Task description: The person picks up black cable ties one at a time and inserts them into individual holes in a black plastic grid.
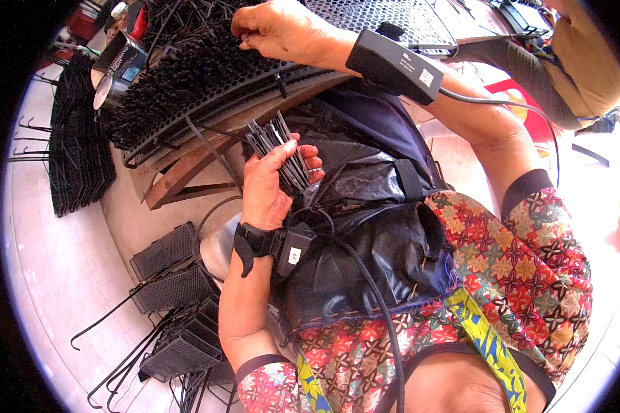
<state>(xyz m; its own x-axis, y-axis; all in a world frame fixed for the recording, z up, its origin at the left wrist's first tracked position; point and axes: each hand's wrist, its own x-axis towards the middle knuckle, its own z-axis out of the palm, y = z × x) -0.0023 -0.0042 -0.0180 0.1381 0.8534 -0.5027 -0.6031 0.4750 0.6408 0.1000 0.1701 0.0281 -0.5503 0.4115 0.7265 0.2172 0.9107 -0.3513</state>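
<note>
My left hand [272,175] is wrapped round a bundle of thin dark rods [293,162], held above my lap with the rod ends sticking up past my thumb. My right hand [282,31] hovers at the far edge of a rack, its fingers curled together; whatever they may pinch is too small to make out. Below it, a perforated black rack [220,103] carries a dense mass of short black bristle-like pieces [179,86]. A heap of loose thin black rods [186,24] lies behind them.
The rack rests on a wooden stand [186,172]. A can [110,86] stands at its left end. Black mesh baskets [179,344] with long hooks lie on the floor at lower left. Stacked black racks [79,138] stand farther left. Another person's leg [523,69] shows at upper right.
</note>
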